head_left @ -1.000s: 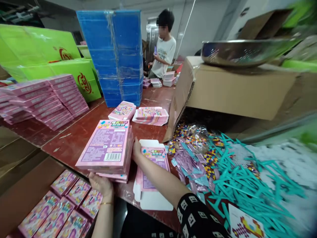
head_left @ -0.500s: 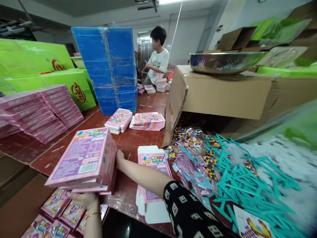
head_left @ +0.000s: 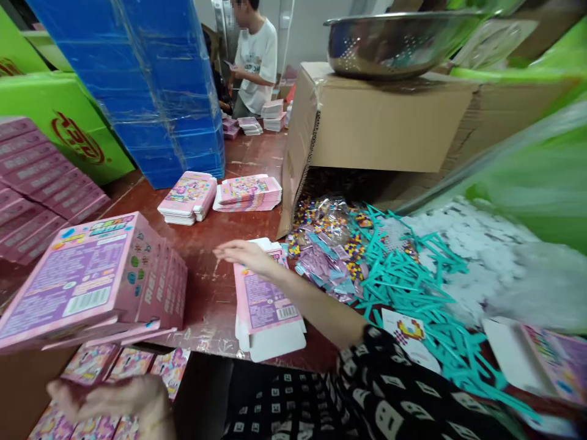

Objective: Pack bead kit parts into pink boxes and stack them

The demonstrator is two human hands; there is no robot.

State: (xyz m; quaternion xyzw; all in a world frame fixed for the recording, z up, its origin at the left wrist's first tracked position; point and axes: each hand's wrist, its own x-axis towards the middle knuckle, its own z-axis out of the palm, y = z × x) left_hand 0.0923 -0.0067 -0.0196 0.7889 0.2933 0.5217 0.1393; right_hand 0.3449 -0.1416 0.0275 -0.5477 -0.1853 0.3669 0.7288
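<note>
A stack of pink-and-purple printed boxes (head_left: 156, 278) rests at the table's near left edge, barcode side up. My left hand (head_left: 114, 397) is below the stack, empty, palm up with fingers stretched, somewhat blurred. Under it, several colourful printed packs (head_left: 172, 370) lie in an open brown carton (head_left: 27, 379). My right hand (head_left: 245, 253) is apart from the stack, fingers extended and holding nothing. It hovers over the upper end of a flattened pink carton (head_left: 266, 299) with white flaps.
Two piles of flat pink cartons (head_left: 188, 192) lie before tall blue boxes (head_left: 174, 110). Pink boxes (head_left: 36, 177) are stacked left. On the right are turquoise plastic pieces (head_left: 403, 287), bead packets (head_left: 330, 263), and a steel colander (head_left: 398, 46) on cardboard. A person (head_left: 257, 55) stands behind.
Both hands have let go of the box stack, which now rests on the table edge. My right hand moved right over the flattened carton; my left dropped lower. The view tilted down and right.
</note>
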